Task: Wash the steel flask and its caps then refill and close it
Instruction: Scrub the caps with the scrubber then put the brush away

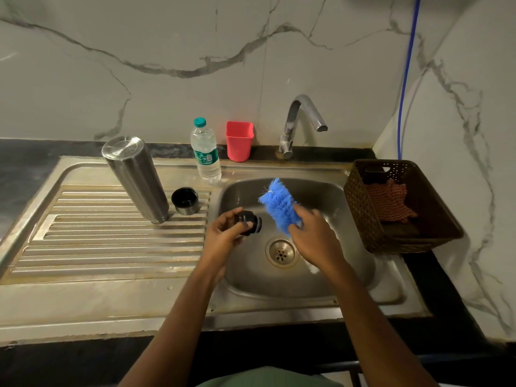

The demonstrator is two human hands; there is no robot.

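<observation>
The steel flask (136, 177) stands upside down, mouth down, on the ribbed draining board (111, 241). Beside its foot sits the outer cup cap (185, 200), open side up, black inside. Over the sink basin (321, 277), my left hand (223, 236) grips the black inner stopper cap (249, 223). My right hand (315, 238) holds a blue bristle bottle brush (279, 205), bristles pointing up and away, just right of the stopper. A plastic water bottle (205, 150) with a teal lid stands at the sink's back edge.
A chrome tap (298, 121) arches over the basin, with no water visible. A red plastic cup (239, 141) stands left of it. A brown woven basket (402, 238) holding a checked cloth sits right of the basin. The drain (281, 252) lies between my hands.
</observation>
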